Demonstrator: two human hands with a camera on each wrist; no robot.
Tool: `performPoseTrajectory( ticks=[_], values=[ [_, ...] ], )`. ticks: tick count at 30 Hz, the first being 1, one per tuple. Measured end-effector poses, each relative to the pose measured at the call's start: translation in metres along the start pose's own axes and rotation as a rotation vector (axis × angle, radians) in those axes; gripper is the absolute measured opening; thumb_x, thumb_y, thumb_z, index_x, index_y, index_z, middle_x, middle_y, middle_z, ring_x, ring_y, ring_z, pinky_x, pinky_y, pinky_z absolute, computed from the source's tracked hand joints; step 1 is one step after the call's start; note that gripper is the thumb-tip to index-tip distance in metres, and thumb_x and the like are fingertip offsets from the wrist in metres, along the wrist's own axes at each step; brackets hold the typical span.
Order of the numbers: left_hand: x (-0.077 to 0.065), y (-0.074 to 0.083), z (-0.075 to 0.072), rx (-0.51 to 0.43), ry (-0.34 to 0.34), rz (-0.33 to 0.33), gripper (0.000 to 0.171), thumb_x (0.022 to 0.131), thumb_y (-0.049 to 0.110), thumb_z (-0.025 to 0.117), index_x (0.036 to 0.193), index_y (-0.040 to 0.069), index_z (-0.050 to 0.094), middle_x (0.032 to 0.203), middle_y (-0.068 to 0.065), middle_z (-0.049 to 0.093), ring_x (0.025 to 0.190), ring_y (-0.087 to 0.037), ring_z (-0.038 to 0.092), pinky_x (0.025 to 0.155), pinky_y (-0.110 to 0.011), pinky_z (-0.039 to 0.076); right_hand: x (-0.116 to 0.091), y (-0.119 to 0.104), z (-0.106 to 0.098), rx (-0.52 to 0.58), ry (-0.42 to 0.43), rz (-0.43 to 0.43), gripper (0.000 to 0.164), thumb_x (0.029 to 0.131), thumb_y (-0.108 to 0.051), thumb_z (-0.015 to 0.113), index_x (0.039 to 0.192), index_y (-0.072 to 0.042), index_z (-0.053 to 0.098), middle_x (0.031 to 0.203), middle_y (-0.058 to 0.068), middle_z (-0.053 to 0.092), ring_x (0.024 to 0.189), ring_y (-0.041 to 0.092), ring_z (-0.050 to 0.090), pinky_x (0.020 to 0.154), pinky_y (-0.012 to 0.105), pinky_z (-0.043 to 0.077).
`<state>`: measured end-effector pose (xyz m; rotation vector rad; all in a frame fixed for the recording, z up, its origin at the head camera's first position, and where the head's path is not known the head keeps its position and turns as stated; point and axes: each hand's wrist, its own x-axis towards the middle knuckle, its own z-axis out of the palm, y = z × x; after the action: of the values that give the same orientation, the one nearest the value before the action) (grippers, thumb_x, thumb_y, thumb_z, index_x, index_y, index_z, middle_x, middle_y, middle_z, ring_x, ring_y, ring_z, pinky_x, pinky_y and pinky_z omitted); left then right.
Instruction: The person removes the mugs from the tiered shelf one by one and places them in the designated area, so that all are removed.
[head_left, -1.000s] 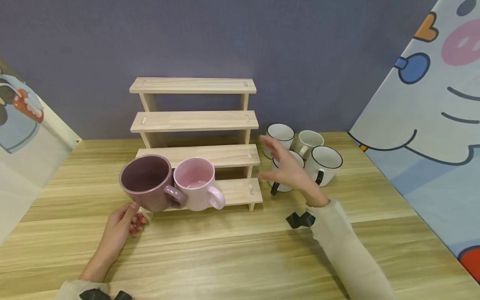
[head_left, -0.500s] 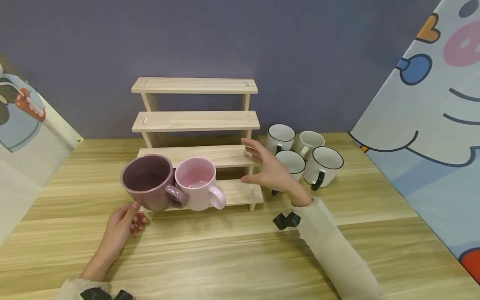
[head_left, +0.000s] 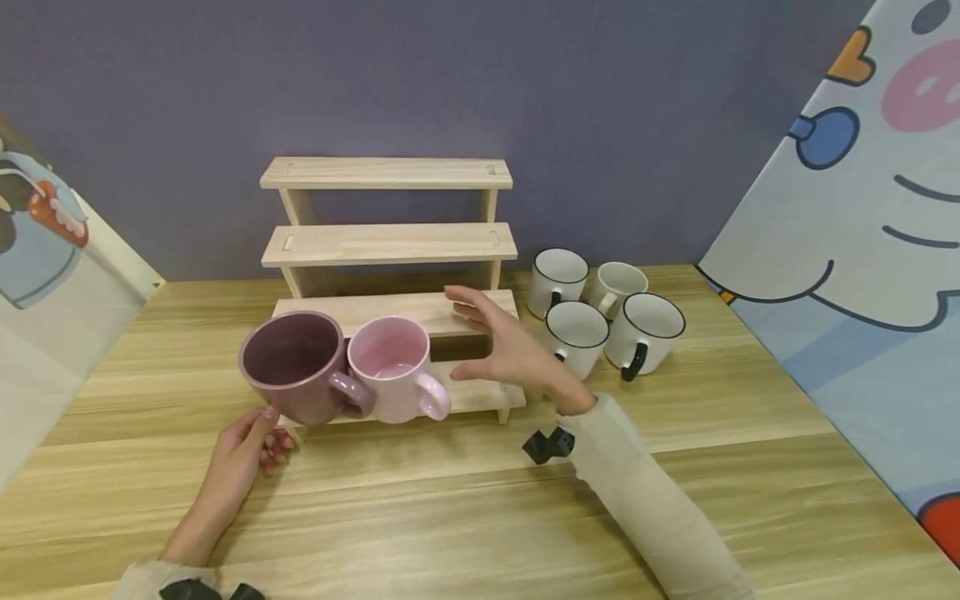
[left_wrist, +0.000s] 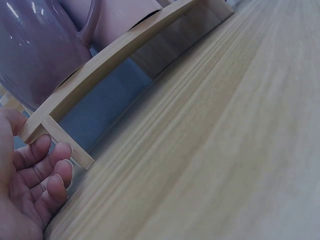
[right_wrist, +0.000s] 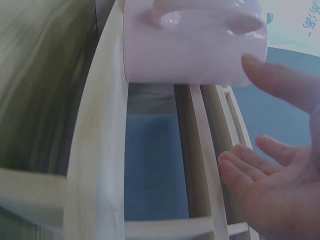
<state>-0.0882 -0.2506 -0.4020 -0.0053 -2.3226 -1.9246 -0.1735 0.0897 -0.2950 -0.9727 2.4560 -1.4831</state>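
Observation:
A four-tier wooden display rack (head_left: 390, 243) stands against the wall. On its lowest board, side by side, sit a large purple mug (head_left: 294, 385) and a smaller pink mug (head_left: 390, 385), both handles turned to the right. My left hand (head_left: 238, 454) is at the left end of that board; in the left wrist view the thumb lies at the board's corner (left_wrist: 31, 131) and the curled fingers sit beneath it, pinching it. Fingers spread, my right hand (head_left: 510, 348) hovers just right of the pink mug, holding nothing. In the right wrist view the thumb is close to the mug's rim.
Several white mugs stand on the wooden table (head_left: 480, 517) right of the rack: three with black rims, like the front one (head_left: 654, 329), and a cream one (head_left: 618, 287) behind. A grey-blue wall (head_left: 600, 108) rises at the back, with cartoon-printed panels at both sides.
My right hand has moved left from in front of the white mugs to beside the pink mug. The left hand and both mugs on the rack have stayed in place.

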Motion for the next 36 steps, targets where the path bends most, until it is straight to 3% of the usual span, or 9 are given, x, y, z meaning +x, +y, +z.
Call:
performPoseTrajectory(
  ticks=[5,12,19,26,36],
  values=[
    [0.0,0.0,0.0,0.027,0.003,0.001,0.03,0.104,0.021,0.04,0.082,0.02,0.061,0.066,0.008,0.06,0.053,-0.005,0.052,0.044,-0.02,0.043,0.004,-0.002,0.006,0.044,-0.049,-0.029,0.095,0.071,0.0,0.081,0.148,-0.007,0.025,0.153,0.015,0.029,0.138,0.03,0.036,0.114,0.038,0.031],
    [0.0,0.0,0.001,0.01,-0.002,0.003,0.03,0.103,0.02,0.04,0.082,0.016,0.061,0.065,0.007,0.06,0.053,-0.005,0.052,0.044,-0.02,0.043,0.009,-0.004,0.014,0.024,-0.062,-0.028,0.096,0.069,-0.003,0.083,0.147,-0.009,0.028,0.153,0.011,0.031,0.137,0.027,0.038,0.113,0.035,0.031],
    [0.0,-0.001,0.0,0.023,0.0,0.005,0.03,0.104,0.02,0.04,0.083,0.019,0.062,0.065,0.008,0.061,0.053,-0.005,0.052,0.044,-0.02,0.043,0.013,-0.006,0.019,0.011,-0.103,-0.041,0.094,0.073,-0.008,0.082,0.148,-0.009,0.026,0.153,0.011,0.032,0.138,0.026,0.038,0.113,0.037,0.031],
    [0.0,-0.001,0.0,0.026,0.0,0.003,0.03,0.104,0.02,0.04,0.084,0.024,0.062,0.066,0.008,0.061,0.054,-0.005,0.052,0.045,-0.02,0.043,0.016,-0.004,0.026,0.073,-0.144,-0.064,0.096,0.072,-0.006,0.082,0.149,-0.011,0.025,0.152,0.01,0.034,0.137,0.023,0.039,0.113,0.036,0.031],
    [-0.001,-0.001,0.0,-0.011,-0.004,0.008,0.029,0.103,0.019,0.041,0.084,0.023,0.063,0.066,0.007,0.061,0.054,-0.005,0.052,0.045,-0.02,0.043,0.015,-0.001,0.038,-0.018,-0.117,-0.037,0.104,0.067,-0.016,0.088,0.15,-0.02,0.026,0.149,0.004,0.04,0.136,0.019,0.038,0.113,0.043,0.029]
  ],
)
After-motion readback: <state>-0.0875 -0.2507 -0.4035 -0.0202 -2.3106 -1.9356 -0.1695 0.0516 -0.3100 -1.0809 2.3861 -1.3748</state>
